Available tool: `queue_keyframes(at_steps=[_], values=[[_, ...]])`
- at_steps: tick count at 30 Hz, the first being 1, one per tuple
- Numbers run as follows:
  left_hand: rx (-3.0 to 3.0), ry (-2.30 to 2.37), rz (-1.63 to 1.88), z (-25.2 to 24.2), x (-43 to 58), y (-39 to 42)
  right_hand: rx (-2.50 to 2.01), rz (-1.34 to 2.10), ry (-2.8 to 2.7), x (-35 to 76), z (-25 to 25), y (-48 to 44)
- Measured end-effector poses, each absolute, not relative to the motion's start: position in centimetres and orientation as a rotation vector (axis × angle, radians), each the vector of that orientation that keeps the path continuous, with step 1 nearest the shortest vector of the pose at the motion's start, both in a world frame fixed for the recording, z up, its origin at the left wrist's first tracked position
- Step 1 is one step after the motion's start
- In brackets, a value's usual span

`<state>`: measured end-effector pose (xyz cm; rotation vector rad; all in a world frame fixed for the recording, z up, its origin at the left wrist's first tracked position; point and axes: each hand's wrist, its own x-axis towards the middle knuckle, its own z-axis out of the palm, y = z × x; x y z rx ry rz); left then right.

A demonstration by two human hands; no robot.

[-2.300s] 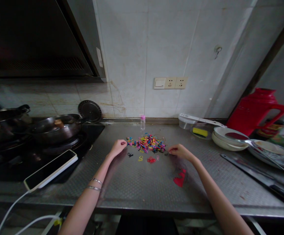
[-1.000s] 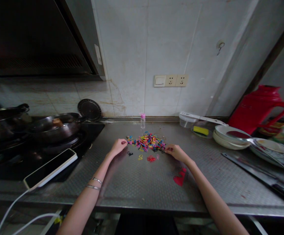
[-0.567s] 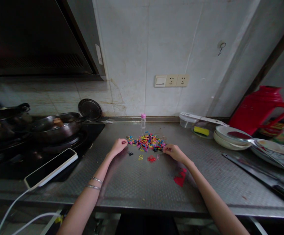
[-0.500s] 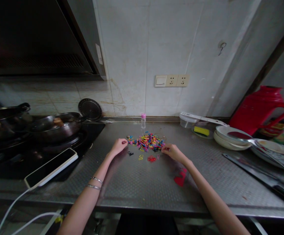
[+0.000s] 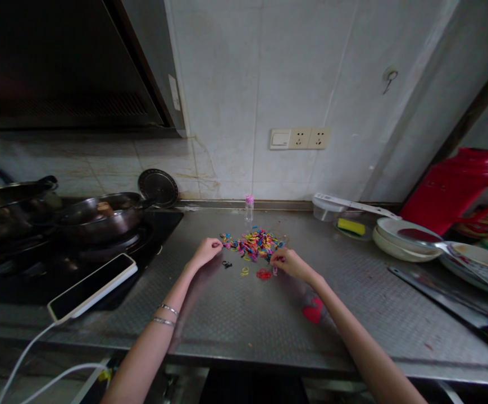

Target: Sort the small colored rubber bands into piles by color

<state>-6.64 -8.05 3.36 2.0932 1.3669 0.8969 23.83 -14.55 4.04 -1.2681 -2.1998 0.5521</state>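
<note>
Only a few rubber bands (image 5: 263,274) lie apart in front of the mixed heap (image 5: 252,245) on the counter (image 5: 244,320), so most looks unsorted; left hand (image 5: 205,251) pinches a red band (image 5: 215,244) at its edge, right hand (image 5: 288,262) fingers closed at its near side

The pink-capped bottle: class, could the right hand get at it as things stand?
Probably yes: the bottle stands just behind the coloured bands, and only that low pile lies between it and the right hand.
</note>
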Motion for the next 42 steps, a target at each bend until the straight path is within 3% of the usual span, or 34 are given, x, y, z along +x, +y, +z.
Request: queue_keyframes(at_steps=[10, 22, 42], values=[[2.132, 1.333, 0.903, 3.5, -6.7, -8.2, -1.066, 0.455, -2.425, 16.0, 4.1, -12.9], [2.187, 1.365, 0.834, 3.0, -6.7, -7.8, -1.176, 0.372, -2.472, 13.7, 3.1, -11.8], [2.217, 1.569, 0.662, 4.0, -6.4, -8.8, -1.386, 0.401, -2.111, 25.0, 4.6, -12.4]])
